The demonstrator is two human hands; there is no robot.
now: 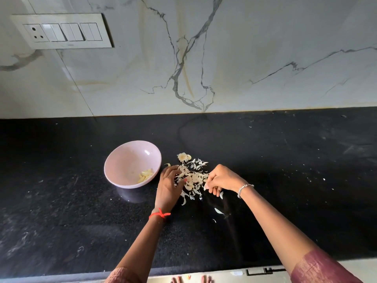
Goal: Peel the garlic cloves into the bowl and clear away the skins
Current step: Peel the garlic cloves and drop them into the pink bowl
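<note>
Spanning the frame's middle, the black speckled counter (pixel 285 160) stretches wide to the right and lower left, its front edge along the bottom. A smooth, round pink bowl (pixel 122 160) left of centre holds peeled cloves (pixel 145 175). Papery skins (pixel 193 176) are heaped just beside it. The left hand (pixel 169 186) rests loosely spread on the heap. The right hand (pixel 222 178), fingers curled, pinches skins at the heap's right edge.

The bowl (pixel 130 160) stands mid-counter (pixel 61 211), just left of the skins (pixel 193 176), and the left hand (pixel 169 186) fills the gap between them. The right hand (pixel 222 178) closes off the pile's right side. The counter lies open toward both ends and along the back wall (pixel 265 58). A few stray skins lie nearer the front edge.
</note>
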